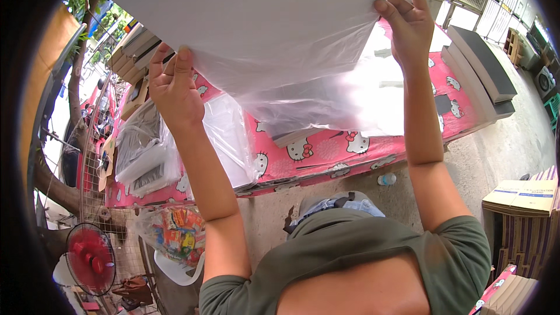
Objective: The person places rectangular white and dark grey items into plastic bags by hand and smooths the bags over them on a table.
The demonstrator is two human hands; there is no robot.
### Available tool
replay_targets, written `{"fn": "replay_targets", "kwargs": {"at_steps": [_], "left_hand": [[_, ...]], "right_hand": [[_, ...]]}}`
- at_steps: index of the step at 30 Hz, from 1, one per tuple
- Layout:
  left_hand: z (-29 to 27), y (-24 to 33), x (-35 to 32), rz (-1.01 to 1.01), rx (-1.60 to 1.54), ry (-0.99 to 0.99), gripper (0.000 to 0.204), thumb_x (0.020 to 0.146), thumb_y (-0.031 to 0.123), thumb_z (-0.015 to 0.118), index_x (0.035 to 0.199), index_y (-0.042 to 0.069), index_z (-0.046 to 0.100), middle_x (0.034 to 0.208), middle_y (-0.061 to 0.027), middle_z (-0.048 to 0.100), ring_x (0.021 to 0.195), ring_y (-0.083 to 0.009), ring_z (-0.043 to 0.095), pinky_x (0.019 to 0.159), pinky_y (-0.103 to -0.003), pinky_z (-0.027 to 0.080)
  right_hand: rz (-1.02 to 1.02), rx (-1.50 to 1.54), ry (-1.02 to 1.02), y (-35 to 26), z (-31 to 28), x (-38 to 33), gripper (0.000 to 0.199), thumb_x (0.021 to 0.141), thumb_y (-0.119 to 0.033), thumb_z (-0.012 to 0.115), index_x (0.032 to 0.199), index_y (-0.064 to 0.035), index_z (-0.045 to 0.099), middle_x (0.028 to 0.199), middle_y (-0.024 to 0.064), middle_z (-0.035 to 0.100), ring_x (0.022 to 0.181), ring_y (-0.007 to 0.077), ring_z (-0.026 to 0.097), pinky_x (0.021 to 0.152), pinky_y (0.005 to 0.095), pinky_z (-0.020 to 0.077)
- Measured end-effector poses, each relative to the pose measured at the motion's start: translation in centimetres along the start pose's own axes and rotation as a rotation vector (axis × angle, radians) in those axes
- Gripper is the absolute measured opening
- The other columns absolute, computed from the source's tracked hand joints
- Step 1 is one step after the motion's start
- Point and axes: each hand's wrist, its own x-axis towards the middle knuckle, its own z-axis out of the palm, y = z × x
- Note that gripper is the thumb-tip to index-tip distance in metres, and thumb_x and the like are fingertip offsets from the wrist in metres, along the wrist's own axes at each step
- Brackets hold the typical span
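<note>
Both my arms are raised in front of me, lifting a large white sheet or board point(256, 17) over the table. Loose clear plastic film point(286, 90) hangs from its lower edge, like a plastic bag; whether the sheet is inside it I cannot tell. My left hand point(176, 87) pinches the near left corner between thumb and fingers. At the right edge my right hand point(413, 29) grips with its thumb in front, its fingers partly behind. Below the film, a dark flat stack point(297, 134) shows through. Left of it lie a white plastic-covered pile point(224, 134) and crumpled clear plastic bags point(146, 151).
A pink patterned cloth point(356, 160) covers the table. Dark-topped boards point(481, 67) are stacked at its right end, more boards point(131, 52) at the far left. A red fan point(91, 258) and bag of snack packets point(181, 230) stand lower left; cardboard packs point(522, 195) lie right.
</note>
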Motion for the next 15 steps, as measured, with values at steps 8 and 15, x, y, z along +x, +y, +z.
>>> {"fn": "replay_targets", "kwargs": {"at_steps": [8,15], "left_hand": [[-0.2,0.4,1.8,0.025,-0.060,-0.007,0.032,0.081,0.002,0.058,0.110,-0.004,0.046,0.087,-0.0128,0.061,0.083,-0.0150,0.058,0.073,-0.023,0.046],[-0.6,0.3,6.2,0.192,-0.003,-0.010,0.026,0.080,0.002,0.058,0.103,-0.002,0.048,0.085,-0.0093,0.058,0.080,-0.0176,0.058,0.074,-0.028,0.049]], "right_hand": [[-0.111,-0.060,0.015,-1.7,1.6,1.2,0.034,0.073,0.004,0.055,0.106,-0.0006,0.049,0.068,0.0041,0.060,0.065,0.0080,0.054,0.062,0.0195,0.0413],[-0.083,-0.110,0.030,-1.5,5.1,3.4,0.027,0.073,-0.003,0.061,0.099,-0.0014,0.053,0.061,-0.0027,0.055,0.055,0.0030,0.047,0.051,0.0162,0.0368]]}}
